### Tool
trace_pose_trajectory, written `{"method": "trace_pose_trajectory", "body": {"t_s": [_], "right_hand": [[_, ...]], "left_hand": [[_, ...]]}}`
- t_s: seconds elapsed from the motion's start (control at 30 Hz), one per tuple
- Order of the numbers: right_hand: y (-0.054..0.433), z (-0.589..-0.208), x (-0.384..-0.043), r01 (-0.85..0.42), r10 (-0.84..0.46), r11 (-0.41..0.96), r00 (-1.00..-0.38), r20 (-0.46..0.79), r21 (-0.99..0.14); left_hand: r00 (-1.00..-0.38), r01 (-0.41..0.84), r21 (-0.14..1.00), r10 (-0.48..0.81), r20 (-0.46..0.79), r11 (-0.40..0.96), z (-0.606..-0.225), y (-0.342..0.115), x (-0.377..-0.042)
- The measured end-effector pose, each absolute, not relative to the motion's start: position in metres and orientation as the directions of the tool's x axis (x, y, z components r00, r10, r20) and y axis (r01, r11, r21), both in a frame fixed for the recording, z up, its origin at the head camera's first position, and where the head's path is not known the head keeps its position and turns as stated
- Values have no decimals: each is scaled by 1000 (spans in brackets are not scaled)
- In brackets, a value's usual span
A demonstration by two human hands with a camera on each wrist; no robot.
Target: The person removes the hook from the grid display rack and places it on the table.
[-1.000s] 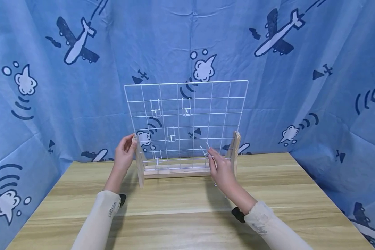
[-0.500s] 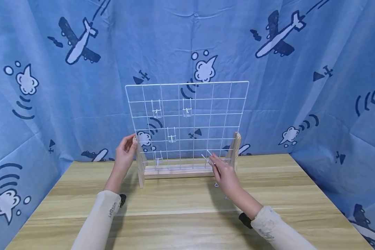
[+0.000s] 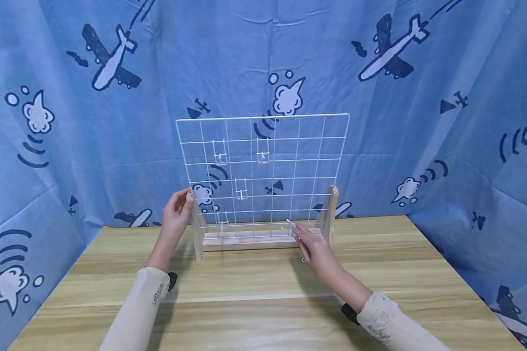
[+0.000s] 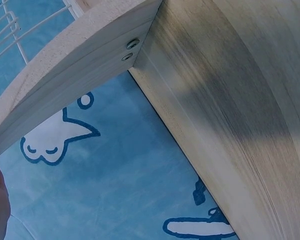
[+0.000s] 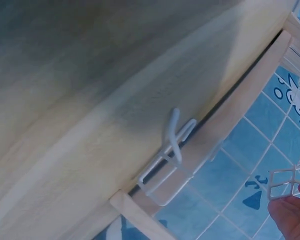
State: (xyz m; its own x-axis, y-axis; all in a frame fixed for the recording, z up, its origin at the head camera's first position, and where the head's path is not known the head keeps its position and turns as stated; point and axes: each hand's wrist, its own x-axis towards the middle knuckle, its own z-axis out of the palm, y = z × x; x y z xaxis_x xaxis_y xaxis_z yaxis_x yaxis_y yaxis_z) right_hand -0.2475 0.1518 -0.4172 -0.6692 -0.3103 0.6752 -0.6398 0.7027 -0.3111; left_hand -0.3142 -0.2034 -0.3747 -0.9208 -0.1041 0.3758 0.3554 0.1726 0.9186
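Note:
A white wire grid panel [image 3: 284, 161] stands upright in a wooden stand [image 3: 250, 246]. My left hand [image 3: 175, 209] grips the top of the stand's left upright [image 4: 65, 65], with thumb and fingers on either side of the wood. My right hand [image 3: 318, 251] pinches a white wire hook [image 5: 282, 182] with its fingertips. That hook is low on the right part of the grid, its prongs overlapping the lower wires in the head view. Another white wire hook [image 5: 162, 165] lies by the base, mostly hidden behind my right hand in the head view.
Several white hooks hang on the grid's left half: two high up, such as the upper hook [image 3: 262, 156], one mid-height hook [image 3: 241, 194] and a low hook [image 3: 222, 225]. A wooden table [image 3: 246, 307] lies below. Blue patterned curtain [image 3: 377, 122] surrounds it.
My right hand has moved down along the grid with the hook, its prongs now lower and close against the bottom wires. My left hand has stayed on the upright.

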Motion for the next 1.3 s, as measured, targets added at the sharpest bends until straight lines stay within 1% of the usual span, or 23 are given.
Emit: {"method": "trace_pose_trajectory", "body": {"t_s": [0.3, 0.57, 0.7, 0.83, 1.0, 1.3], "right_hand": [[153, -425, -247, -696, -413, 691, -602, 683, -196], [153, -429, -248, -718, -478, 681, -586, 654, -146], [153, -431, -248, -714, -499, 689, -592, 632, -124], [154, -431, -248, -706, -508, 696, -614, 605, -132], [154, -434, -246, -714, -529, 686, -623, 577, -142], [153, -436, -245, -690, -556, 716, -657, 509, -109]], "left_hand": [[-922, 353, 918, -100, 374, 180, -375, -203, -314], [-924, 349, 921, -102, 369, 173, -376, -203, -314], [-921, 355, 919, -105, 376, 174, -376, -203, -315], [-919, 356, 918, -112, 377, 173, -375, -203, -315], [-923, 347, 923, -113, 368, 168, -376, -203, -316], [-923, 348, 922, -108, 369, 170, -375, -204, -315]]}}
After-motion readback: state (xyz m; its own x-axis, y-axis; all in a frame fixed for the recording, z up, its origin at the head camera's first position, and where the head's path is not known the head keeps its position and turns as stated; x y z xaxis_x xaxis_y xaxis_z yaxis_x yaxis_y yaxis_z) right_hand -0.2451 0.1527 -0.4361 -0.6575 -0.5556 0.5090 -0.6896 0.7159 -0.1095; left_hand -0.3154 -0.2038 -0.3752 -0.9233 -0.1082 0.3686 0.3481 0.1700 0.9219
